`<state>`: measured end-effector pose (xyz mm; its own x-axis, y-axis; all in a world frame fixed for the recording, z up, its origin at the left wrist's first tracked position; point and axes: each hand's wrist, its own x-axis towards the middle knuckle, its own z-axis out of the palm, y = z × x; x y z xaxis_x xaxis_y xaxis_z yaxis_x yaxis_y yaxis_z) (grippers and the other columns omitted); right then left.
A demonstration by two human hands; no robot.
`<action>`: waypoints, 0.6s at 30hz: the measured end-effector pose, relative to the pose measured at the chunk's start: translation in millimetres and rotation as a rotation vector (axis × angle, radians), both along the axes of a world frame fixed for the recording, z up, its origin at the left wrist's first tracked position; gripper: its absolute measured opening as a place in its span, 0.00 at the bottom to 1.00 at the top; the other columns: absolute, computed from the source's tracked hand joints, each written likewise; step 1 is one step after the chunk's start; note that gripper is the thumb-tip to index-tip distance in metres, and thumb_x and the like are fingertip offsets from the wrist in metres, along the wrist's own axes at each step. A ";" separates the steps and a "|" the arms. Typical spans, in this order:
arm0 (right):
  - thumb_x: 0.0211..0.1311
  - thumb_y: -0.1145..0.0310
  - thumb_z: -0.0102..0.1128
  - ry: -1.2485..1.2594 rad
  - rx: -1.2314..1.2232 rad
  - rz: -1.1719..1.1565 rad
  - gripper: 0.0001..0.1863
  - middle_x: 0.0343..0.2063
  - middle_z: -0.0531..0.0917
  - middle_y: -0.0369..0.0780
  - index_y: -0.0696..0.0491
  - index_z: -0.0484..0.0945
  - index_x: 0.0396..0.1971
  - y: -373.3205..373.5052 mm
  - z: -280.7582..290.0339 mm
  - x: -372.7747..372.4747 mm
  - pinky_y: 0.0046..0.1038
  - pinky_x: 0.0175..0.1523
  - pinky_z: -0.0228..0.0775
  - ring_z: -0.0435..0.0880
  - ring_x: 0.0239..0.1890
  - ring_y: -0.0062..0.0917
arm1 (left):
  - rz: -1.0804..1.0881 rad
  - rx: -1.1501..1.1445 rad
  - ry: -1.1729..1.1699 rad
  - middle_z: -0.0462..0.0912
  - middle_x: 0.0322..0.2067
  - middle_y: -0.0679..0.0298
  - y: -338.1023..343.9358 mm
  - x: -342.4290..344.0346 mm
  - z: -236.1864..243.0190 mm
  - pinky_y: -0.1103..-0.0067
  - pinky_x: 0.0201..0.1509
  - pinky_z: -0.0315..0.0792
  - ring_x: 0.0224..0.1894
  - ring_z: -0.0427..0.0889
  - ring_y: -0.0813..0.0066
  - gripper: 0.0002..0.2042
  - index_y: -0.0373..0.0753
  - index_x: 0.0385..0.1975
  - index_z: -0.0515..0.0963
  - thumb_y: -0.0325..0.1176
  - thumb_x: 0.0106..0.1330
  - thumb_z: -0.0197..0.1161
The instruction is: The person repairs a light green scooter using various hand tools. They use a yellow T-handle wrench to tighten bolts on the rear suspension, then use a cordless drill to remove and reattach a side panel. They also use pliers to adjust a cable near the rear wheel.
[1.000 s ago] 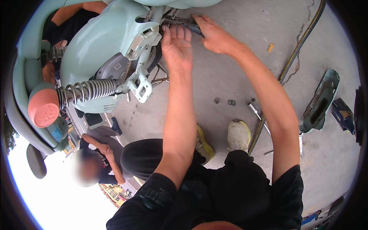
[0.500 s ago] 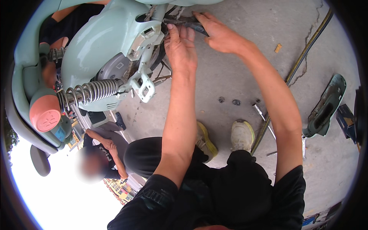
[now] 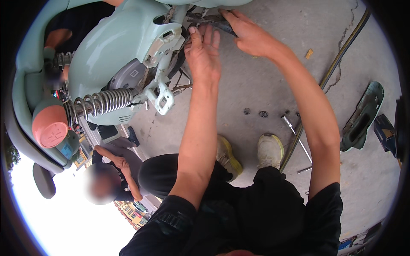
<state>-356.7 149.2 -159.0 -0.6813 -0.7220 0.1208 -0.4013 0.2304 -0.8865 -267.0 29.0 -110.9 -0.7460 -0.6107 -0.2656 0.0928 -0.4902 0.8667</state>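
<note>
A pale green motor scooter (image 3: 98,47) fills the upper left, its coil-spring shock absorber (image 3: 102,101) and wheel area facing me. Beside its frame at the top, my right hand (image 3: 253,36) closes its fingers on the end of a long, dark, dirty part (image 3: 222,25) of a kind I cannot make out. The other end of that part reaches in toward the scooter. Just below it, my left hand (image 3: 202,55) is turned palm up with fingers stretched and thumb apart, close against the scooter's frame. Its fingertips are partly lost against dark components.
On the concrete lie a long hose (image 3: 341,53), a T-handled socket wrench (image 3: 297,134), a dark green plastic cover (image 3: 365,117), a dark box (image 3: 385,133) and small round parts (image 3: 263,114). A seated person (image 3: 121,168) is at lower left; another person's arm (image 3: 58,38) shows behind the scooter.
My right hand has shifted slightly right and down with the dark part. The fingers of my left hand have spread a little and stand lower against it.
</note>
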 end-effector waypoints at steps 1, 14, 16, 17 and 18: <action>0.48 0.87 0.49 -0.007 -0.024 -0.009 0.40 0.64 0.65 0.58 0.64 0.57 0.68 -3.0 -0.3 -1.1 0.38 0.73 0.56 0.62 0.69 0.49 | -0.002 0.003 -0.009 0.66 0.64 0.52 -0.1 -0.1 1.3 0.59 0.71 0.63 0.68 0.64 0.57 0.25 0.34 0.62 0.63 0.43 0.74 0.57; 0.49 0.80 0.58 0.131 0.206 0.041 0.32 0.54 0.76 0.56 0.62 0.68 0.59 -7.6 24.2 -19.4 0.43 0.63 0.67 0.74 0.59 0.50 | -0.044 0.040 0.011 0.69 0.59 0.58 -5.0 1.4 -3.4 0.61 0.71 0.62 0.64 0.67 0.61 0.23 0.37 0.61 0.65 0.45 0.75 0.55; 0.50 0.78 0.60 0.123 0.250 0.045 0.29 0.49 0.80 0.55 0.61 0.69 0.57 -7.2 27.4 -17.7 0.44 0.59 0.69 0.77 0.54 0.50 | -0.034 0.056 0.021 0.71 0.57 0.58 -4.4 0.7 -5.8 0.61 0.70 0.62 0.63 0.69 0.61 0.22 0.36 0.59 0.65 0.45 0.75 0.55; 0.50 0.77 0.60 0.119 0.274 0.046 0.28 0.46 0.82 0.55 0.61 0.70 0.55 -6.4 28.0 -18.1 0.44 0.57 0.71 0.79 0.52 0.50 | -0.027 0.062 0.026 0.72 0.57 0.58 -3.9 0.4 -5.5 0.61 0.69 0.63 0.61 0.70 0.61 0.22 0.35 0.59 0.65 0.44 0.75 0.55; 0.50 0.76 0.61 0.120 0.267 0.041 0.28 0.44 0.82 0.55 0.61 0.70 0.55 -5.5 27.7 -19.2 0.45 0.55 0.72 0.80 0.50 0.50 | -0.021 0.069 0.030 0.72 0.56 0.57 -3.4 -0.6 -5.6 0.61 0.68 0.64 0.60 0.71 0.61 0.21 0.35 0.58 0.65 0.43 0.75 0.56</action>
<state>-375.9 143.7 -131.3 -0.6429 -0.7660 0.0013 -0.5139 0.4301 -0.7423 -267.6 25.5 -116.6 -0.7665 -0.5762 -0.2837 0.1078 -0.5509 0.8276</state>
